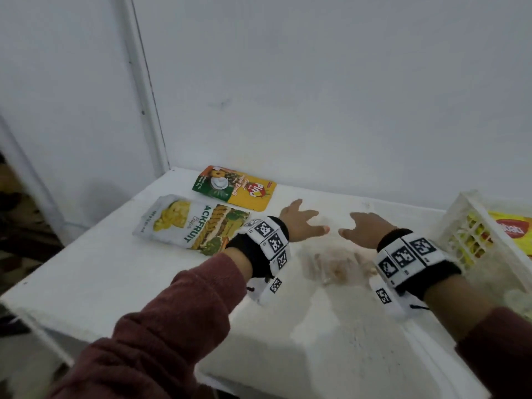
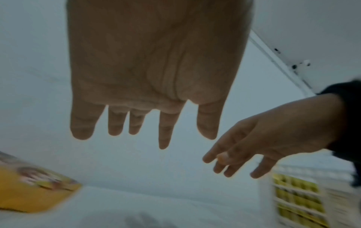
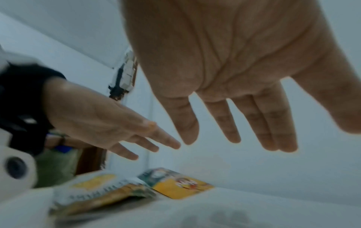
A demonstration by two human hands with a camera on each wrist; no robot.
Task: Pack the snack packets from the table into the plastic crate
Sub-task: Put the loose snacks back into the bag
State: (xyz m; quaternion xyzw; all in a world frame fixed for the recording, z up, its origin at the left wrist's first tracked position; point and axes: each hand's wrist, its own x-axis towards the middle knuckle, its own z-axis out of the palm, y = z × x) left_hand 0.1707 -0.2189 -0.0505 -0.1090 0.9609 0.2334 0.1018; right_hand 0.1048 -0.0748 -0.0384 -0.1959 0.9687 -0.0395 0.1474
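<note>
Two snack packets lie flat at the back left of the white table [image 1: 115, 269]: a white jackfruit chips packet [image 1: 190, 221] and, behind it, a green and yellow packet [image 1: 234, 187]. My left hand [image 1: 302, 223] hovers above the table just right of the jackfruit packet, fingers spread and empty. My right hand [image 1: 364, 228] hovers a short way to its right, also spread and empty. The white plastic crate [image 1: 457, 223] stands at the right edge with yellow packets inside. In the wrist views the left hand [image 2: 148, 126] and right hand [image 3: 244, 131] show straight fingers holding nothing.
White walls close the table at the back and left, meeting in a corner behind the packets. The table's left and front edges drop to the floor. A stained patch [image 1: 336, 263] marks the table between my wrists.
</note>
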